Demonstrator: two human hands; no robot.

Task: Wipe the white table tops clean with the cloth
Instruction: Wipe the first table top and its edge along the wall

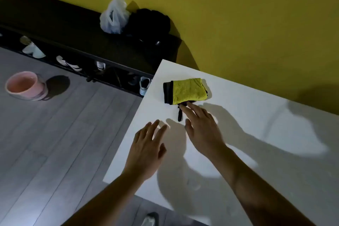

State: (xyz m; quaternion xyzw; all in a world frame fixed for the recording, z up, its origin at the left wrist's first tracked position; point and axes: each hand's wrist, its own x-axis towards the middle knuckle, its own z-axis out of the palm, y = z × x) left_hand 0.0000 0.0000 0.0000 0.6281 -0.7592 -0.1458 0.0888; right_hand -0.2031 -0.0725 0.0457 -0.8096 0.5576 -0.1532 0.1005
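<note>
Folded yellow microfibre cloth (187, 91) near far corner of white table (256, 115). Right hand (200, 126) fingers straight, tips touching cloth's near edge by black loop; left hand (146, 145) spread, holding nothing. Probably soft, light, floppy; best palmed flat on top.

Left hand (146, 148) and right hand (201, 128) outstretched, fingers straight (both palms down).
</note>
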